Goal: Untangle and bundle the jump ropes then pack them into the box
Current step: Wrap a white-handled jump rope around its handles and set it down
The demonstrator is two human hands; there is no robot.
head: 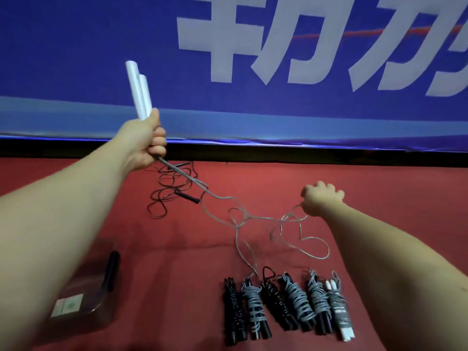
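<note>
Forearms out over the red mat (379,186): left hand (148,140) up at ten o'clock, fist wrapped round both white handles (139,89), right hand (320,200) at two o'clock curled tight on the grey rope (240,219), stretching it so the crossings show. Six wound bundles (286,305) line up at six o'clock, clear box (83,295) at seven, loose black rope (172,188) at eleven; bare mat toward three looks like my room to pull.
</note>
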